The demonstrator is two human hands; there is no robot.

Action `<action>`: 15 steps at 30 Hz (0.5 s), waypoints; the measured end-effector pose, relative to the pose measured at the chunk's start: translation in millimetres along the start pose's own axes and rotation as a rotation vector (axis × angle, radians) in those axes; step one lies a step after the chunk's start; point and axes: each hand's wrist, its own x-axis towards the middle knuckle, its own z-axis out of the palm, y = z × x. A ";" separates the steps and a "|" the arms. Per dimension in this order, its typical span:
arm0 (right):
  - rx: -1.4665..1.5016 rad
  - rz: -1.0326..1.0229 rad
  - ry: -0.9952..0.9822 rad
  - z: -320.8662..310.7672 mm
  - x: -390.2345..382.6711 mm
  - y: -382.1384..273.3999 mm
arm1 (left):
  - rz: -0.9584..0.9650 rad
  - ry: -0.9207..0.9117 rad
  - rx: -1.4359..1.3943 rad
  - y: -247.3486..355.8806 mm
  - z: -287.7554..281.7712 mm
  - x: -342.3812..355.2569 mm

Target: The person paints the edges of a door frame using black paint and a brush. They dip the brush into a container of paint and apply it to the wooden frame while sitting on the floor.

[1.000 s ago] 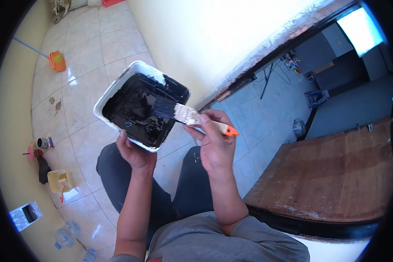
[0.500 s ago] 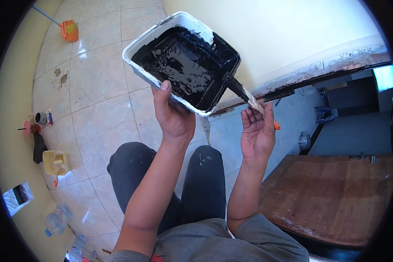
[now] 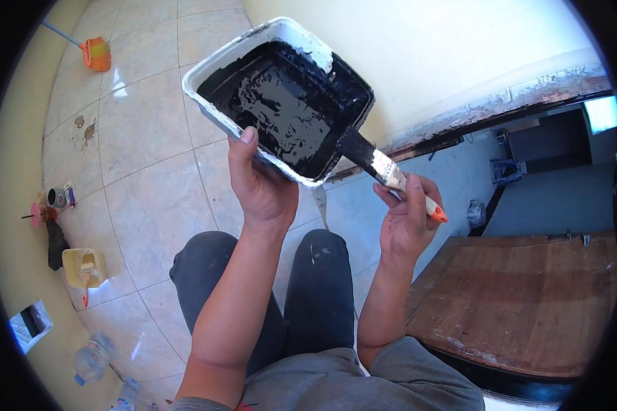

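A white rectangular tray, coated inside with glossy black paint, is tilting in the air above the tiled floor, its far rim streaked white. The left hand is gripping its near edge, thumb pressing up over the rim and fingers probably curling underneath, out of sight. The right hand is clenching a paintbrush with a pale handle and orange tip; its black bristles are resting against the tray's lower right corner, just beside the left hand. Both hands are hovering over the person's dark trousers. A brown wooden worktop is lying to the right, and 1 orange broom is sitting far off on the floor.
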 end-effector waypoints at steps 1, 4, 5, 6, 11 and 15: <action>-0.108 0.010 -0.032 -9.5 -1.5 0.1 | 0.027 0.051 0.025 -2.8 2.8 0.5; -0.119 -0.006 0.062 -17.9 -3.6 -6.3 | 0.022 0.047 0.017 -3.6 -0.4 3.3; -0.085 -0.017 0.102 -15.8 -3.1 -10.5 | 0.004 0.025 0.010 -4.9 -3.3 4.0; -0.068 -0.099 0.069 -9.8 -2.0 -13.3 | 0.005 0.024 0.010 -6.2 -3.8 3.8; -0.435 -0.505 -0.327 0.5 0.6 -36.3 | -0.009 0.059 0.012 -11.6 -1.9 3.9; -0.805 -0.747 -0.734 -4.3 -9.9 -46.2 | -0.022 0.038 0.001 -14.2 -3.0 4.6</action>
